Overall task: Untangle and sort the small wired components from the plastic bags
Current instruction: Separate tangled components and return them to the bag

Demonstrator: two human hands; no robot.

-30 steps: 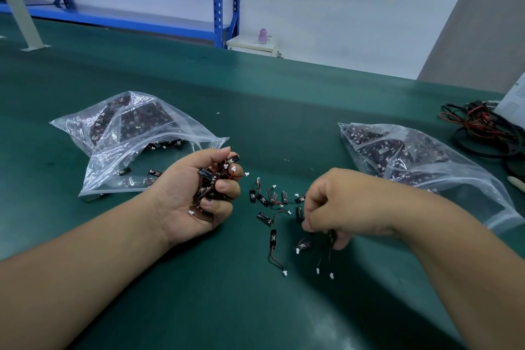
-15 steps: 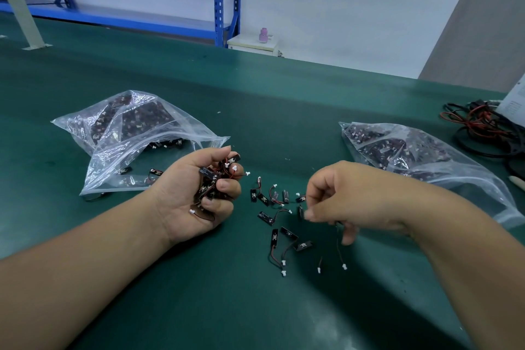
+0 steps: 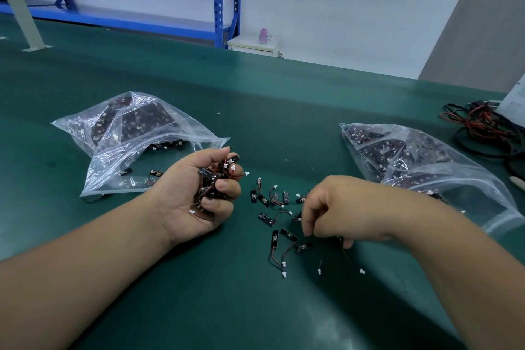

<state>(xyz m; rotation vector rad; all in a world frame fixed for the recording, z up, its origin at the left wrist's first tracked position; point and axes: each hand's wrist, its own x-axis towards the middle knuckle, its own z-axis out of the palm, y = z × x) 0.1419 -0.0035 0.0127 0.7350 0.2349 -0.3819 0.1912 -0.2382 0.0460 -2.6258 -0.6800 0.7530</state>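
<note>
change: the right hand (image 3: 346,207) sits higher off the mat (image 3: 255,307) than 1 s ago, when it was pressed down among the parts (image 3: 274,199). two more parts now lie uncovered at the near edge of that row, just left of the hand. the left hand (image 3: 187,193) has not moved; its fingers are curled round the clump (image 3: 216,179), palm up, beside the left bag (image 3: 136,136).

grip, r/h: fingers curled down. a thin wire (image 3: 350,260) runs out from under them to a white plug (image 3: 362,271) resting on the mat. we read this as a pinch on the wire.

meaning: we judge one piece is being drawn free for laying out. the sort is at an early stage, since most of the stock is in the clump and both bags.

not verifiable:
- r/h fingertips and the actual contact w/ the wire are hidden under the hand.
- the body on that wire is not seen.
- count and tangle inside the clump are unclear.
- right bag (image 3: 412,162) mouth is partly behind the forearm.
- cables (image 3: 483,128) are cut off at the frame edge.
</note>
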